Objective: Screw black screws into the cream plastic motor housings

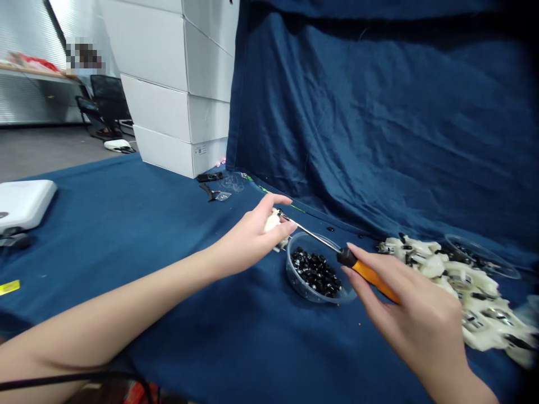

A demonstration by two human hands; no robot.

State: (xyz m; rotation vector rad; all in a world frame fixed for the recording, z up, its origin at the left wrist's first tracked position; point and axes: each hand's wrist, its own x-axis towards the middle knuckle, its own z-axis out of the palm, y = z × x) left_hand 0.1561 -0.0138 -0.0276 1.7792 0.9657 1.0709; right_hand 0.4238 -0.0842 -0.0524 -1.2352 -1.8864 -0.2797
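My left hand pinches a small cream plastic part between fingers and thumb. My right hand grips an orange-handled screwdriver, whose thin steel shaft reaches across to that part, its tip at the part's top edge. Below the shaft stands a clear round bowl full of small black pieces. To the right of my right hand lies a heap of cream plastic assemblies with dark fittings. The tip's exact contact is small and hard to see.
A clear dish with black pieces sits behind the heap. Blue cloth covers the table and hangs behind it. Small cutters lie at the back, beside stacked white cartons. A white case sits at left.
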